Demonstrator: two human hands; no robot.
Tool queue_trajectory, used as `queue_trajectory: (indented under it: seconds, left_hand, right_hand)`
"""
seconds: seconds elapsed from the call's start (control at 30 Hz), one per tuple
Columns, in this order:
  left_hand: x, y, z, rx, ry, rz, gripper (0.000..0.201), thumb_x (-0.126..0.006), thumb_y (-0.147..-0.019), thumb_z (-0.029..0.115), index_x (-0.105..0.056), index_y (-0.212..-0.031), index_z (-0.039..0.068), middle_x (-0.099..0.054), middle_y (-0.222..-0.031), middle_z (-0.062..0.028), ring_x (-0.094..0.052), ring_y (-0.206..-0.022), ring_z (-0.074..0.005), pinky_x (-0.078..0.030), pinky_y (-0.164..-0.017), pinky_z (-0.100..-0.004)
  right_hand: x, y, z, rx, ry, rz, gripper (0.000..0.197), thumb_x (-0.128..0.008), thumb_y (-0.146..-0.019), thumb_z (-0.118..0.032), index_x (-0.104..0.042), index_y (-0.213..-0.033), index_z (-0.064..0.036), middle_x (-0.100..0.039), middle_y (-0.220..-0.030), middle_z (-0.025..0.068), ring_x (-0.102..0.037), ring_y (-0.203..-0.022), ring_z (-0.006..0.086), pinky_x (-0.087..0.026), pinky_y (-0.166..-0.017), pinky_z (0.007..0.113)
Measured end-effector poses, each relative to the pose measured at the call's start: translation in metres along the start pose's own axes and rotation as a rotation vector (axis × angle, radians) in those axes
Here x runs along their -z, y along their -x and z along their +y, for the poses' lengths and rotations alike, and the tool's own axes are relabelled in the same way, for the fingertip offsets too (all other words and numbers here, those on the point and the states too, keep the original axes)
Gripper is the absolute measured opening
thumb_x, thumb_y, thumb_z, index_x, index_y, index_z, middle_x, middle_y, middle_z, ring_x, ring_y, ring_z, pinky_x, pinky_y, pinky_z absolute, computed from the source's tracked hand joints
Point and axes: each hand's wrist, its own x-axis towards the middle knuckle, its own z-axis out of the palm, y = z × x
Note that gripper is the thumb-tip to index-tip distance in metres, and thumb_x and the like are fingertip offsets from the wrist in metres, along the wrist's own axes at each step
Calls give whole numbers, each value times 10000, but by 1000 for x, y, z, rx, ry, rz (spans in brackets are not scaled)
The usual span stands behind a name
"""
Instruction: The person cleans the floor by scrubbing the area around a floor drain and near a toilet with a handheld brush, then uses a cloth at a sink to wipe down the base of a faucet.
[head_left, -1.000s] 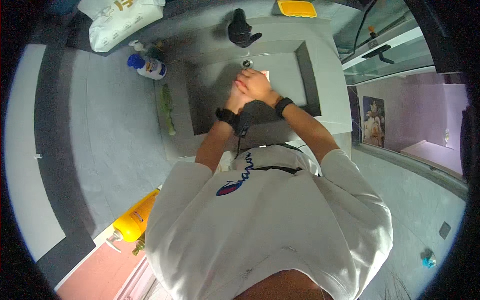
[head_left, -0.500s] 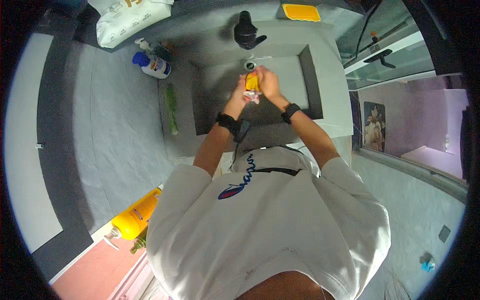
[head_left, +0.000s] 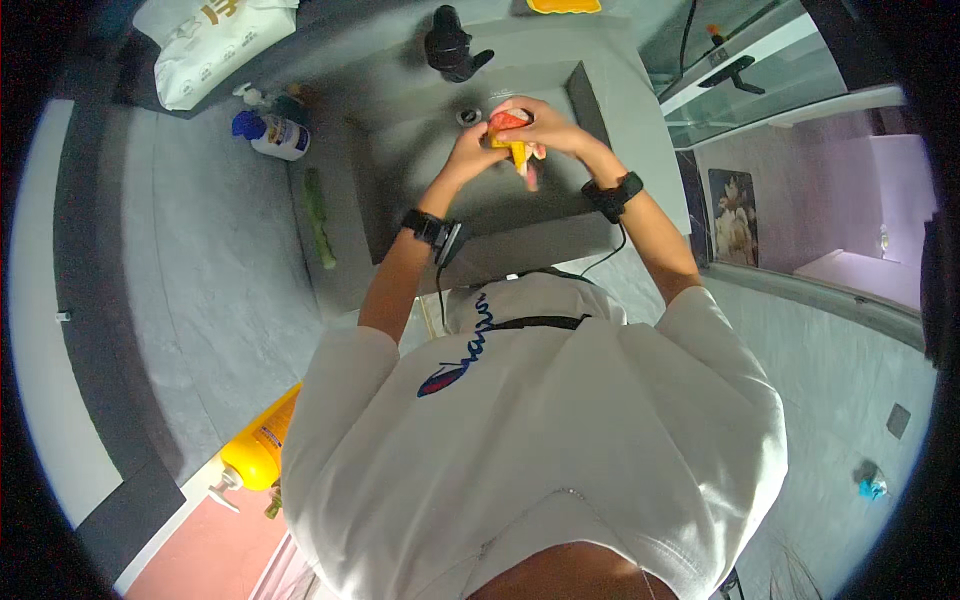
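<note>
Over the grey sink [head_left: 410,165], both hands grip one small, soft-looking piece in red, yellow and white [head_left: 517,152]. It could be cloth or a wrapper; I cannot tell which. My left hand [head_left: 468,158] pinches its left side, thumb toward the middle. My right hand [head_left: 555,130] curls around its top and right side, fingers partly covering it. A pale pinkish end hangs below the fingers. Just beyond my hands are the round drain [head_left: 468,117] and the black faucet [head_left: 455,45].
Left of the sink stand a white pump bottle with blue cap [head_left: 275,137] and a long green strip [head_left: 318,215]. A white bag [head_left: 225,45] lies at the far left, a yellow tray [head_left: 563,5] at the back edge. A yellow pump bottle [head_left: 262,445] sits lower left.
The view has shifted, so surroundings sit further left and up. My hands have turned the held piece, and more red now shows at its top. My right wrist has moved outward.
</note>
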Motion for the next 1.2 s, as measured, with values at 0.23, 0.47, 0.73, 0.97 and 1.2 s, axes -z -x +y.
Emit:
queue_trajectory:
  seconds: [0.23, 0.47, 0.73, 0.97, 1.2]
  left_hand:
    - [1, -2, 30, 304, -16, -123, 214, -558, -631, 91, -492, -822, 21, -507, -660, -15, -480, -554, -88, -385, -494, -215]
    - [-3, -1, 29, 176, 287, 38, 240, -501, -655, 42, -449, -889, 25, -481, -781, -46, -476, -718, -109, -385, -616, -226]
    - [-14, 11, 53, 154, 226, 29, 588, -639, -673, 169, -305, -1143, 53, -469, -980, -77, -506, -826, -143, -429, -707, -278]
    - [5, 15, 23, 454, 323, -84, 456, -677, -620, 115, -433, -995, 27, -518, -860, -67, -542, -711, -147, -462, -603, -271]
    - [-7, 23, 40, 585, 642, -260, 324, -648, -635, 87, -466, -894, 18, -529, -747, -54, -537, -641, -140, -454, -488, -273]
  right_hand:
    - [36, 30, 37, 140, 44, -53, 365, -612, -664, -132, -482, -1000, -73, -523, -820, 33, -489, -583, 81, -398, -465, 193]
    - [-25, 41, 26, 227, 277, 139, 619, -616, -685, -210, -298, -1192, -49, -444, -1054, 115, -441, -974, 180, -364, -799, 268]
    - [-29, 10, 40, 152, 28, 479, 387, -576, -691, -177, -447, -1023, -25, -537, -867, 104, -525, -803, 171, -409, -707, 263]
    - [-18, 30, 2, -236, -407, 165, 496, -532, -715, -128, -347, -1173, -75, -473, -1037, 97, -484, -917, 199, -385, -822, 286]
    - [-24, 36, 15, 689, 1282, 120, 516, -466, -670, -111, -351, -1170, -166, -421, -1075, 104, -414, -1014, 232, -257, -951, 339]
